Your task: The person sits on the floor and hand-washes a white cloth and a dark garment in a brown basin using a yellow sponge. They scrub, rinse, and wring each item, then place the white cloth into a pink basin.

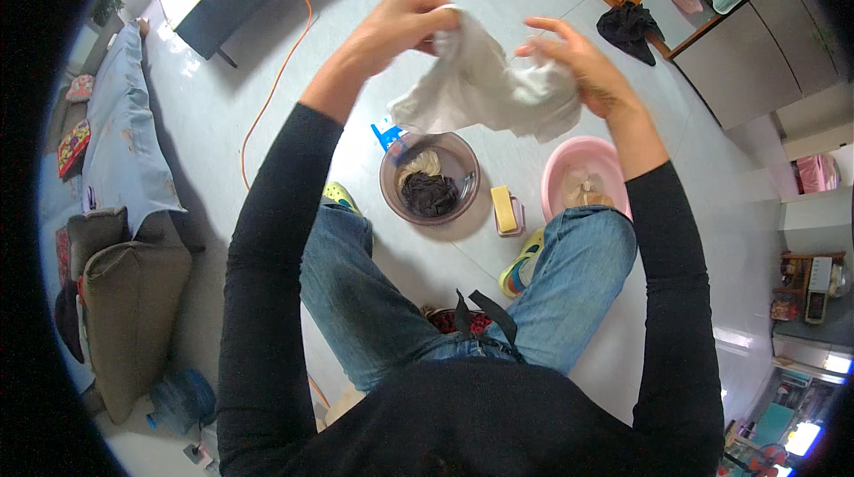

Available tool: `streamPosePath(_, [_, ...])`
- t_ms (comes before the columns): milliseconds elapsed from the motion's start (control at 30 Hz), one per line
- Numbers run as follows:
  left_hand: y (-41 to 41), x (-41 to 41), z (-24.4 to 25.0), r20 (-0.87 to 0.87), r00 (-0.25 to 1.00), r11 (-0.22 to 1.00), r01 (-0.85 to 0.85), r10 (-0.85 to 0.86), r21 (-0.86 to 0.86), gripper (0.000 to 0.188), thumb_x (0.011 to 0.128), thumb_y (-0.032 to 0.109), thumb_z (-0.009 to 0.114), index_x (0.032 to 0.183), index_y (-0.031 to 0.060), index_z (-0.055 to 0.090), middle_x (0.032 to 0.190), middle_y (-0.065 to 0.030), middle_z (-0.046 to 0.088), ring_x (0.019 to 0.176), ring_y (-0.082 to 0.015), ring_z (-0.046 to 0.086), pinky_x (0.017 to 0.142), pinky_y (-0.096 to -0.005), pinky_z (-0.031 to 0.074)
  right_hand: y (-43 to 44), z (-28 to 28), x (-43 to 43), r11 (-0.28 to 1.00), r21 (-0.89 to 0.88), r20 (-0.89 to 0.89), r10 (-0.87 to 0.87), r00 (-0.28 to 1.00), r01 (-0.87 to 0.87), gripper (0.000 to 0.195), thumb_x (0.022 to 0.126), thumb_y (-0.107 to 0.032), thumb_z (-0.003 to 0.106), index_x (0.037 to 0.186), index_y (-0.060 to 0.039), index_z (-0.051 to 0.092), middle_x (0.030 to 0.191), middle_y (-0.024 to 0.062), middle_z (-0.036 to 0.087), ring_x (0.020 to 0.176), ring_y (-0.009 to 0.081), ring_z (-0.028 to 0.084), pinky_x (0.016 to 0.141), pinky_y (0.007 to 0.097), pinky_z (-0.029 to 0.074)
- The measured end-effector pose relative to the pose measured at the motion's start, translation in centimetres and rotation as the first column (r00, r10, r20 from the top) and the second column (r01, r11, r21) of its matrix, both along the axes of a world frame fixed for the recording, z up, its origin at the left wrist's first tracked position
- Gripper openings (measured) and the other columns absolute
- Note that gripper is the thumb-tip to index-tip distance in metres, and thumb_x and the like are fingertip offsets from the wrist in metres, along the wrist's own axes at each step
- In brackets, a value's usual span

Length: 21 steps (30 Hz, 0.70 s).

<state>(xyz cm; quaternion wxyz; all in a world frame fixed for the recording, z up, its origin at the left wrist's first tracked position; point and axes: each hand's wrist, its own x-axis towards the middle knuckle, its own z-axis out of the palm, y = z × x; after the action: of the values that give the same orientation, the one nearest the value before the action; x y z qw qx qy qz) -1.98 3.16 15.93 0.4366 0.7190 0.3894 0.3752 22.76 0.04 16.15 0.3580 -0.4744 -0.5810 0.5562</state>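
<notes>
A white cloth (480, 86), slightly blurred, hangs between my hands above the floor. My left hand (417, 23) pinches its upper left end between thumb and fingers. My right hand (577, 63) is at the cloth's right end, thumb and forefinger apart; how its other fingers hold the cloth is hidden. Below the cloth stands a brownish see-through basin (472, 193) with a dark wet cloth (429, 195) and a cream cloth (424, 163) in it. A yellow bar of soap (503, 208) lies on a pink soap dish (520, 215) right of that basin.
A pink basin (551, 173) with water and a light brown item stands by my right knee. A blue-and-white packet (387, 133) lies behind the brownish basin. An orange cord (272, 93) crosses the floor at left. A black cloth (627, 30) lies near the cabinet.
</notes>
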Motion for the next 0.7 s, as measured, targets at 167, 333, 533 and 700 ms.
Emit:
streamPosePath(167, [-0.3, 3.4, -1.2, 0.44, 0.898, 0.977, 0.089, 0.006, -0.196, 0.035, 0.081, 0.015, 0.059, 0.108, -0.0055, 0.052, 0.083, -0.0114, 0.059, 0.074, -0.0154, 0.06, 0.067, -0.0232, 0.052, -0.3, -1.3, -4.8, 0.989, 0.083, 0.094, 0.116, 0.989, -0.124, 0.04, 0.08, -0.027, 0.063, 0.108, -0.0002, 0.054, 0.091, 0.0087, 0.06, 0.085, 0.0153, 0.059, 0.071, 0.0262, 0.05])
streamPosePath(333, [-3.0, 0.1, -9.3, 0.725, 0.626, 0.859, 0.165, 0.289, -0.485, 0.071, 0.086, 0.041, 0.049, 0.135, 0.0013, 0.017, 0.135, -0.024, 0.024, 0.114, -0.0341, 0.044, 0.093, -0.0412, 0.041, -0.1, -0.4, -5.3, 0.965, -0.185, -0.515, 0.066, 0.855, -0.186, 0.029, 0.087, -0.024, 0.053, 0.105, -0.002, 0.057, 0.091, 0.0076, 0.061, 0.084, 0.0145, 0.061, 0.073, 0.0269, 0.051])
streamPosePath(533, [-7.4, 1.9, -11.5, 0.771, 0.512, 0.494, 0.593, 0.378, -0.636, 0.068, 0.085, 0.057, 0.041, 0.129, 0.0052, 0.037, 0.128, -0.0123, 0.044, 0.115, -0.0265, 0.046, 0.096, -0.0418, 0.037, 2.1, -7.6, -1.0, 0.913, -0.408, -0.688, -0.301, 0.66, -0.008, 0.031, 0.089, -0.03, 0.049, 0.103, -0.0024, 0.056, 0.091, 0.0112, 0.061, 0.085, 0.0219, 0.06, 0.078, 0.0362, 0.051])
streamPosePath(700, [-6.4, 2.6, -11.3, 0.688, 0.66, 0.685, 0.352, 0.301, -0.638, 0.051, 0.086, 0.039, 0.05, 0.123, 0.0042, 0.045, 0.121, -0.0108, 0.05, 0.109, -0.0239, 0.05, 0.094, -0.0366, 0.04, 0.3, -11.3, -2.0, 0.884, -0.467, -0.483, -0.276, 0.831, 0.022, 0.041, 0.085, -0.036, 0.055, 0.111, -0.0039, 0.053, 0.101, 0.0108, 0.059, 0.093, 0.0213, 0.058, 0.08, 0.0347, 0.049])
